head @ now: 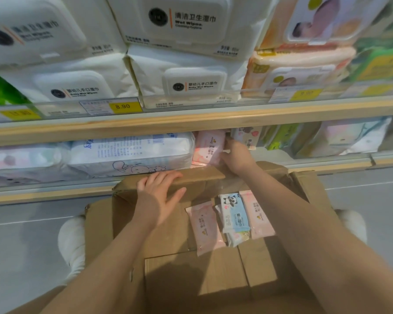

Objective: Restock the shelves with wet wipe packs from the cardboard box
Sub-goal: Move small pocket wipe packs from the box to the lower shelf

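An open cardboard box [163, 236] stands on the floor below the shelves. Inside it lie a pink wet wipe pack [205, 227], a blue panda pack [233, 214] and another pink pack [256, 216]. My left hand [161, 191] rests flat on the box's far flap, fingers spread. My right hand [237, 155] reaches into the lower shelf [145, 191] and holds the edge of a pink wet wipe pack [208, 147] standing upright there, beside a large white and blue pack [132, 152].
The upper shelf [191, 120] carries big white wipe packs [182, 80] and orange packs [293, 71], with yellow price tags [123, 106] on its rail. More small packs [281, 139] stand right of my right hand. White shoes [72, 241] flank the box on grey floor.
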Demonstrator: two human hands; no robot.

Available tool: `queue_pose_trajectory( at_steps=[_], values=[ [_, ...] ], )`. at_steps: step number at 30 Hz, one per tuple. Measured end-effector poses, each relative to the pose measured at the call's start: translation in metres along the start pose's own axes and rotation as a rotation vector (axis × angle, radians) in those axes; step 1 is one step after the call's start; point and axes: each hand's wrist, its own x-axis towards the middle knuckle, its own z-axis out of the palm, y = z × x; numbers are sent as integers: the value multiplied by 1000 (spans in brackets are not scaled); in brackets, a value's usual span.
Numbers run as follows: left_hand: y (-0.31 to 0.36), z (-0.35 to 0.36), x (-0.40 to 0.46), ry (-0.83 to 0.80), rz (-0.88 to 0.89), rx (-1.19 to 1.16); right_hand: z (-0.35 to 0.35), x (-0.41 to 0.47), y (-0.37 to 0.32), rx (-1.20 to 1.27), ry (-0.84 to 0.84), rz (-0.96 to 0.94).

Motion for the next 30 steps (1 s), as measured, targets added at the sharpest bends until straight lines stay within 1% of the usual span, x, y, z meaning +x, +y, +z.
queue_pose_trajectory(
  at_steps=[3, 6, 9, 11, 12, 14, 16, 18, 21, 27, 30],
  values=[
    [0, -2, -1, -39, -13, -10, -18, -20, -1, 26, 1, -47],
    [6, -8, -4, -37, -9, -56, -34, -51, 0, 81, 44, -123],
    [25, -11, -19, 33, 31, -136, -43, -93, 16, 153, 98, -166],
    [40, -5, -35, 88, 66, -206, -45, -120, 33, 156, 141, -155],
    [47, 1, -43, 82, 73, -219, -43, -131, 45, 158, 158, -132],
    [60, 18, -57, -16, 41, -202, -34, -146, 71, 147, 172, -47],
    [68, 39, -67, -132, -60, -238, -22, -155, 95, 138, 151, 56],
    [73, 59, -74, -209, -157, -271, -10, -159, 114, 138, 116, 148],
    [73, 82, -78, -304, -207, -209, 6, -153, 134, 105, 94, 252],
    [67, 112, -69, -328, -361, -176, 33, -134, 151, 85, 39, 356],
    [59, 124, -69, -305, -415, -165, 41, -126, 150, 13, 77, 400]
  ],
)
